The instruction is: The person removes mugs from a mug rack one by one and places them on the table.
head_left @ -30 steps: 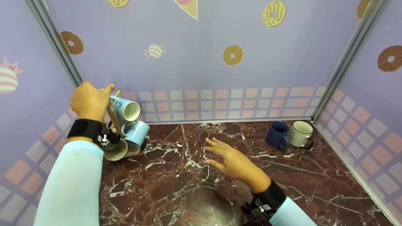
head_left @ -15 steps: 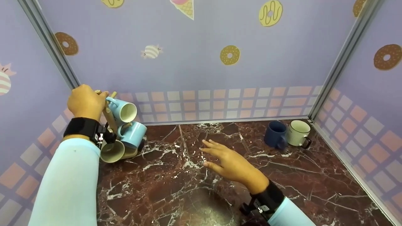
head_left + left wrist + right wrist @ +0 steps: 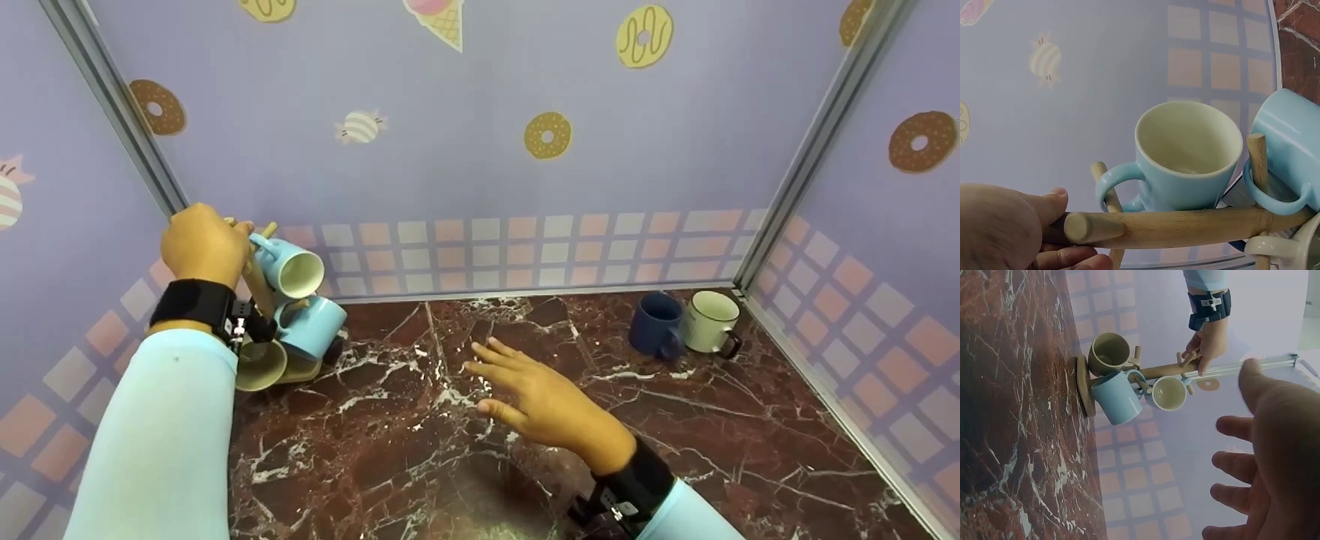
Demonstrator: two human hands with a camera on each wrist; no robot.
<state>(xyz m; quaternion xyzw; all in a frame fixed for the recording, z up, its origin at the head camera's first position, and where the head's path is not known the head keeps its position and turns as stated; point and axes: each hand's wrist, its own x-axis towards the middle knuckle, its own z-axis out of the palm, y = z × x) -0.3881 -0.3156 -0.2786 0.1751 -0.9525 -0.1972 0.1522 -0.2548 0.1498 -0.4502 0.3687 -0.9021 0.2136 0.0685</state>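
Observation:
My left hand (image 3: 199, 244) grips the top of a wooden mug tree (image 3: 1174, 228), its thumb and fingers round the post near the upper pegs. A light blue mug (image 3: 1188, 146) hangs by its handle from an upper peg. Below it, another light blue mug (image 3: 311, 328) hangs tilted, mouth away from the post. Low on the tree is a cream mug (image 3: 1109, 351), partly behind my wrist camera in the head view. The round wooden base (image 3: 1084, 385) stands on the table. My right hand (image 3: 551, 401) hovers over the marble, fingers spread, holding nothing.
At the back right a dark blue mug (image 3: 656, 326) and a pale green mug (image 3: 711, 322) with a dark handle stand upright side by side. The marble tabletop (image 3: 390, 450) is bounded by patterned purple walls (image 3: 465, 172) behind and at both sides.
The head view has shifted slightly. My left hand keeps its grip on the mug tree, which has shifted a little leftward. My right hand has drifted slightly left and stays spread.

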